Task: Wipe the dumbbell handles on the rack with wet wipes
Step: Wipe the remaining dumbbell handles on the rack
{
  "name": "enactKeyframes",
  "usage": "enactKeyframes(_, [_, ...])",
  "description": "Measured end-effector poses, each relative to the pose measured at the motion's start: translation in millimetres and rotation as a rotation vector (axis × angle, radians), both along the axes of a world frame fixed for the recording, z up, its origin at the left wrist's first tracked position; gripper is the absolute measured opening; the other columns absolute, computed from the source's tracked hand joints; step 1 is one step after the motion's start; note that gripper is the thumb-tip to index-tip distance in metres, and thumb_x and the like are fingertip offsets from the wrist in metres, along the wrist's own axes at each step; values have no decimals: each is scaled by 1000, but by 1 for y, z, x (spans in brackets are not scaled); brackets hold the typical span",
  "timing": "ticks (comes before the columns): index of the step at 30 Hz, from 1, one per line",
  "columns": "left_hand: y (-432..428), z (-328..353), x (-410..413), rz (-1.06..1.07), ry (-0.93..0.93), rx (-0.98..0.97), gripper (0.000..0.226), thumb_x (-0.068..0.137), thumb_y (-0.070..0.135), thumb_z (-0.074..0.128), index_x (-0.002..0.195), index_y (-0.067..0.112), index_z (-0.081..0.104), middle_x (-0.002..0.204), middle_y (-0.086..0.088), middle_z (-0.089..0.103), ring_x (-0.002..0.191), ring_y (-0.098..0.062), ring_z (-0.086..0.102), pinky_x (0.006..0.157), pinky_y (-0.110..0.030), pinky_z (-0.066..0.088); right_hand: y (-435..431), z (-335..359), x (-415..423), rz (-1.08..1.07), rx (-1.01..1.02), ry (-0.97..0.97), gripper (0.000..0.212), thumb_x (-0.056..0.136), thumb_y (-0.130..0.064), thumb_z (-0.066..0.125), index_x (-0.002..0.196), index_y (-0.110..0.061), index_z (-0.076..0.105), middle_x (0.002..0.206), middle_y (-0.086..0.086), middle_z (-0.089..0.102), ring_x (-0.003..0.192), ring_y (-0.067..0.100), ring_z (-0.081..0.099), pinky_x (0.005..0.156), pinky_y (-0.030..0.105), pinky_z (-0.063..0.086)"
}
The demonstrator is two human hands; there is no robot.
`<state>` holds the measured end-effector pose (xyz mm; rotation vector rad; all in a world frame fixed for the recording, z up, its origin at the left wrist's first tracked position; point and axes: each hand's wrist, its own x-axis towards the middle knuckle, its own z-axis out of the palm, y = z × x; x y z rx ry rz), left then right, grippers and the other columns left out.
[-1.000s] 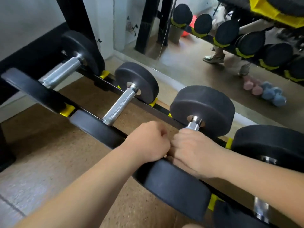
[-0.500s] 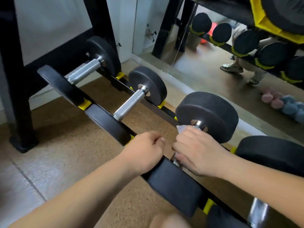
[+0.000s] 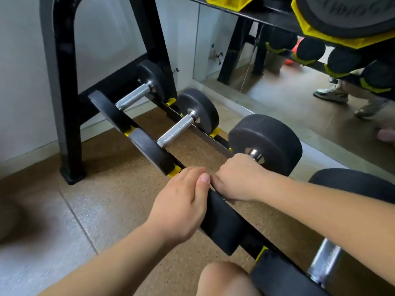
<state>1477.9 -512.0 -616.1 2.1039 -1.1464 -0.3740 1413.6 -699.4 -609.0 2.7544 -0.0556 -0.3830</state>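
Observation:
On the low black rack (image 3: 205,135) lie several black dumbbells with steel handles. My right hand (image 3: 237,178) is curled round the handle of the third dumbbell, and only the steel collar (image 3: 255,155) shows beside its far head (image 3: 271,139). The wet wipe is hidden under that hand. My left hand (image 3: 181,206) grips the top of the same dumbbell's near head (image 3: 222,225), thumb against the right hand. To the left, the second dumbbell's handle (image 3: 177,130) and the first dumbbell's handle (image 3: 134,96) are bare.
A fourth dumbbell's handle (image 3: 322,263) shows at the lower right. The rack's black leg (image 3: 66,103) stands on the left. An upper shelf with yellow cradles (image 3: 342,39) overhangs the top right. A wall mirror (image 3: 277,92) is behind. My knee (image 3: 224,278) is at the bottom.
The white corner of the wipe seen at the handle's far end half a second ago is now covered by my right hand. My left hand stays on the near head.

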Motion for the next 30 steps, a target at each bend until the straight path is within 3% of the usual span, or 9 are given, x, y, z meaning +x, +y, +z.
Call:
enactKeyframes(2, [0, -2, -2, 22, -21, 0, 43, 109, 46, 24, 136, 33, 55, 135, 19, 56, 125, 2, 43, 96, -13, 27, -4, -9, -31, 90, 102, -290, 37, 108, -41, 32, 81, -25, 51, 82, -2, 55, 80, 24, 51, 80, 43, 40])
enactKeyframes(4, [0, -2, -4, 41, -43, 6, 46, 108, 49, 23, 139, 32, 53, 139, 18, 55, 129, -1, 44, 101, -14, 28, -9, -19, -53, 121, 144, -344, 33, 106, -45, 35, 98, -23, 57, 91, -4, 50, 89, 22, 47, 98, 40, 37])
enactKeyframes(6, [0, -2, -7, 56, -74, 5, 47, 109, 49, 23, 140, 31, 53, 140, 16, 55, 130, -2, 46, 102, -16, 29, -10, -16, -50, 106, 145, -314, 41, 106, -46, 28, 98, -23, 60, 91, -2, 55, 89, 23, 51, 98, 40, 36])
enactKeyframes(9, [-1, 0, -10, 77, -90, 12, 43, 110, 46, 24, 136, 32, 56, 135, 16, 57, 125, -4, 48, 97, -18, 32, 4, 10, -10, -36, 84, -65, 67, 101, -50, 4, 88, -20, 62, 89, 3, 68, 82, 27, 60, 75, 40, 37])
enactKeyframes(15, [2, 14, -21, 119, -104, 160, 47, 109, 48, 19, 142, 30, 48, 144, 12, 51, 137, -10, 44, 103, -22, 33, 12, 20, 27, -218, 123, 357, 48, 104, -41, 32, 77, -17, 64, 81, 0, 68, 78, 20, 62, 73, 38, 43])
enactKeyframes(19, [10, 12, -30, 102, -101, 210, 75, 102, 64, 16, 163, 21, 20, 167, 3, 28, 153, -14, 26, 123, -31, 23, 7, 8, -5, 13, 101, -19, 74, 98, -54, -6, 92, -20, 60, 87, 0, 65, 82, 25, 58, 73, 40, 39])
enactKeyframes(21, [12, 6, -31, 116, -90, 180, 83, 95, 70, 11, 164, 25, 16, 167, 5, 27, 152, -13, 27, 124, -33, 27, -3, 3, -30, 92, 262, -184, 57, 100, -58, 9, 85, -28, 54, 82, -10, 55, 81, 16, 49, 82, 41, 42])
enactKeyframes(24, [9, -3, -27, 129, -130, 147, 82, 95, 71, 10, 163, 27, 20, 164, 6, 32, 149, -13, 32, 120, -33, 33, -27, 4, -52, 122, 471, -184, 39, 99, -58, 42, 118, -34, 65, 102, -19, 58, 100, 3, 47, 105, 29, 38])
enactKeyframes(30, [11, -9, -20, 90, -191, 106, 76, 98, 70, 9, 158, 27, 30, 156, 6, 41, 142, -14, 40, 113, -30, 37, -28, 10, -43, -52, 672, -318, 36, 109, -41, 37, 130, -32, 64, 125, -12, 69, 121, 6, 57, 108, 42, 46])
